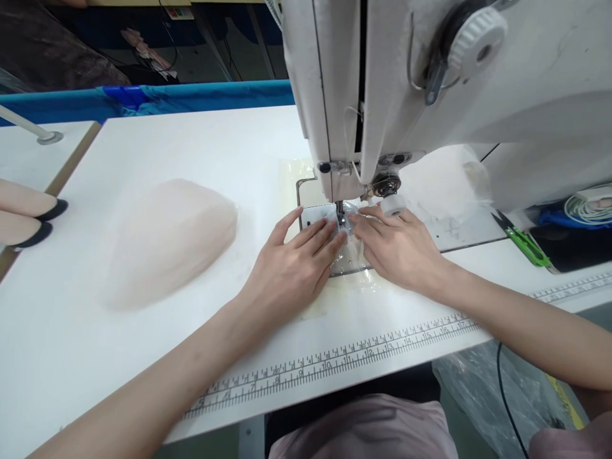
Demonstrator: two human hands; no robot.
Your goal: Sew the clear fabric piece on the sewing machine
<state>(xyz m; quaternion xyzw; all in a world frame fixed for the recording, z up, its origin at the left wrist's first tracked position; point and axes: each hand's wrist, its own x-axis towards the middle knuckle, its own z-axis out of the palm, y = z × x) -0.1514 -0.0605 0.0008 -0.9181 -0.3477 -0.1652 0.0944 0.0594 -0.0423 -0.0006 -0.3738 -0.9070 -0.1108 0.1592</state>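
Observation:
A white sewing machine [329, 95] stands over the table, its presser foot [340, 213] lowered near a metal plate [310, 215]. My left hand [296, 264] lies flat with fingers spread, fingertips just left of the foot. From the right, my right hand [399, 248] rests palm down, its fingers stretched toward the foot. Clear plastic film [356, 258] shows beneath and between both hands. Whether thin cloth lies under my fingertips I cannot make out. Left of my left hand is a sheer, pale pink fabric piece [176, 236].
More sheer white fabric [444, 182] lies behind my right hand. Green thread snips [523, 241] rest at the right, close to a dark tray [574, 245]. A printed ruler [325, 366] runs along the front edge. Two pale, dark-tipped rounded objects [29, 210] are at far left.

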